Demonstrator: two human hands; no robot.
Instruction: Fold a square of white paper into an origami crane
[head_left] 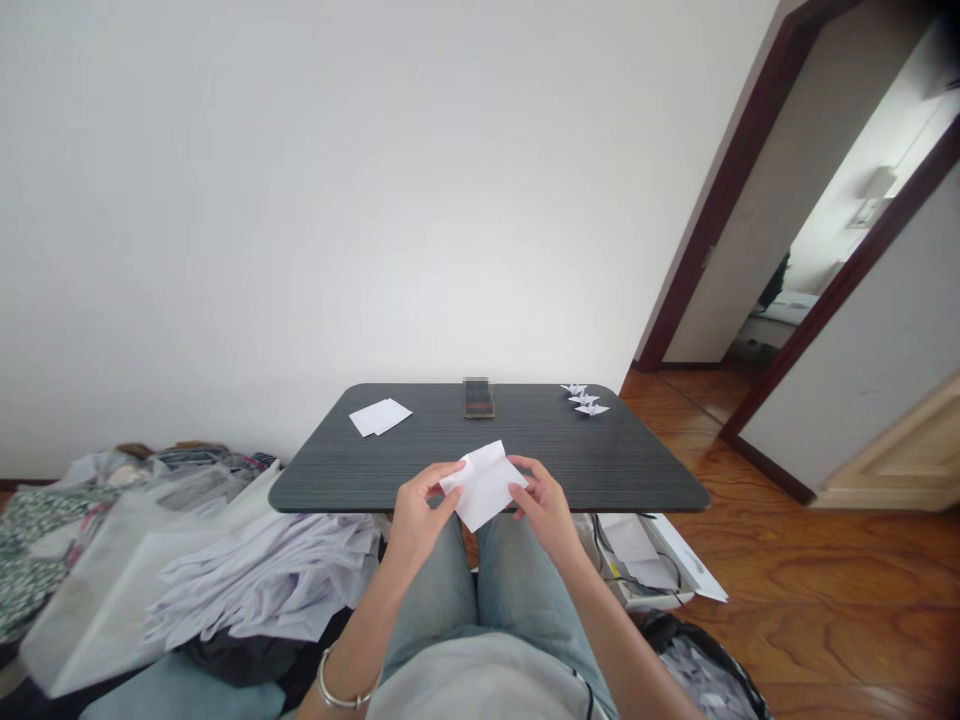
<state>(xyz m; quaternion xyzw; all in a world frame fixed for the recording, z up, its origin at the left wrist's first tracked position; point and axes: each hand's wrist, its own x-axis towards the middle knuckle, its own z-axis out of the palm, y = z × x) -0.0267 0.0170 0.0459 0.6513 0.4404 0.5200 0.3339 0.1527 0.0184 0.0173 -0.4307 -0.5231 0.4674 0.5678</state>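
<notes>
The left hand (pixel 420 510) and right hand (pixel 544 508) pinch a folded white paper sheet (pixel 484 487) between thumbs and fingertips, just over the near edge of the dark table (pixel 637 480); far on the table, white paper squares (pixel 380 417) lie left, a phone (pixel 478 398) centre, three paper cranes (pixel 584 399) right; on the left, a pale bag (pixel 97 610) holds crumpled white cloth (pixel 262 585); near right sits a dark bag (pixel 697 665).

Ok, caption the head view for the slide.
Left hand and right hand hold creased white paper over a dark table; three paper cranes beyond.
</notes>
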